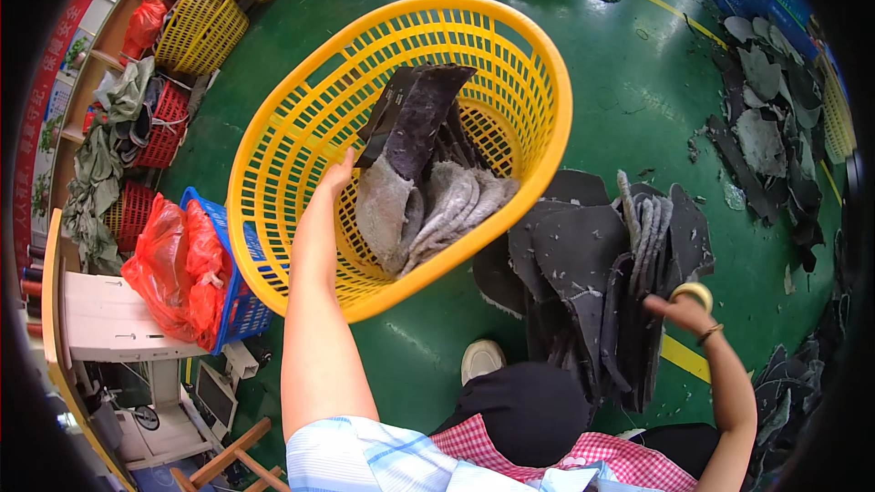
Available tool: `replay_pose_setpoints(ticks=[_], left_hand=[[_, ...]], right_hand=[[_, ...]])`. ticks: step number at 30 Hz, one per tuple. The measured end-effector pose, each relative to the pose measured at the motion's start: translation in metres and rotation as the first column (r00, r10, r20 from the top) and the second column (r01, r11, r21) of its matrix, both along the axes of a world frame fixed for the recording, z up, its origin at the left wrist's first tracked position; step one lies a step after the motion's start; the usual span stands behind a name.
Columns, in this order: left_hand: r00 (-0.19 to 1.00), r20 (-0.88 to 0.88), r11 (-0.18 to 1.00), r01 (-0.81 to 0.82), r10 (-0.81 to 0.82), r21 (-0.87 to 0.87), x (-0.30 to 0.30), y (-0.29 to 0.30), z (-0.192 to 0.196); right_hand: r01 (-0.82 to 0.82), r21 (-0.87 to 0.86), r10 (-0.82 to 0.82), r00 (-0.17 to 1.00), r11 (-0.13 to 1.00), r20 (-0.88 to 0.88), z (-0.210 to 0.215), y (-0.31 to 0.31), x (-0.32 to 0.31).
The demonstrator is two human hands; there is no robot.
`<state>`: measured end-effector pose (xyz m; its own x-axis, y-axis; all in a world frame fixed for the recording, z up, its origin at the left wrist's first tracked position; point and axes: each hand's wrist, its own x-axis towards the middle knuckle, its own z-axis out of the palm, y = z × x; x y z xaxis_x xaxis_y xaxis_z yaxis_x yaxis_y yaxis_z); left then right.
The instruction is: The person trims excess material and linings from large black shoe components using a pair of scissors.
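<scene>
My left hand (pixel 338 173) reaches into a large yellow plastic laundry-type basket (pixel 558 118), its fingers closed at the edge of a dark felt-backed piece (pixel 424 118). That piece stands tilted among several grey fuzzy cut pieces (pixel 456 210) in the basket. To the right, my right hand (pixel 685 313) is closed around a cream ring, which looks like a roll of tape (pixel 694 293). Its fingertips are beside a stack of dark grey cut felt or carpet pieces (pixel 565 260) standing on the floor by my knee. Some fingers of both hands are hidden.
A blue crate (pixel 253 305) with red plastic bags (pixel 173 251) stands at the left, beside a white machine table (pixel 118 310). Yellow baskets (pixel 200 32) and red baskets (pixel 164 123) line the far left. Loose dark scraps (pixel 761 137) are heaped on the green floor (pixel 629 91) at right.
</scene>
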<state>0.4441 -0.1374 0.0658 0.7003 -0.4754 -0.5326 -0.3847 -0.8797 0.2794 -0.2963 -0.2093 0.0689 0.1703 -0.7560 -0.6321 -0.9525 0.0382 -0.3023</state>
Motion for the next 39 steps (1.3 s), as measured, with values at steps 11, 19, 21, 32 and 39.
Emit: replay_pose_setpoints(ticks=[11, 19, 21, 32, 39], left_hand=[[0.415, -0.907, 0.873, -0.467, 0.075, -0.142, -0.051, -0.001, -0.058], [0.801, -0.570, 0.850, -0.420, 0.182, -0.317, -0.184, -0.099, 0.014], [0.977, 0.209, 0.933, 0.038, 0.041, -0.358, -0.187, -0.120, -0.015], [0.840, 0.324, 0.824, 0.517, -0.436, -0.231, -0.169, -0.109, -0.008], [0.741, -0.244, 0.535, 0.180, -0.625, -0.825, -0.312, 0.038, 0.160]], right_hand=[[0.119, 0.001, -0.072, 0.599, 0.993, 0.798, 0.130, -0.085, 0.276], [0.388, 0.118, -0.226, 0.247, 0.914, 0.942, 0.111, -0.062, 0.296], [0.322, 0.047, -0.158, 0.328, 0.946, 0.931, 0.110, -0.062, 0.293], [0.553, -0.276, -0.255, 0.697, 0.786, 0.670, 0.099, -0.065, 0.055], [0.544, 0.087, -0.541, 0.781, 0.835, 0.311, 0.008, 0.009, -0.057]])
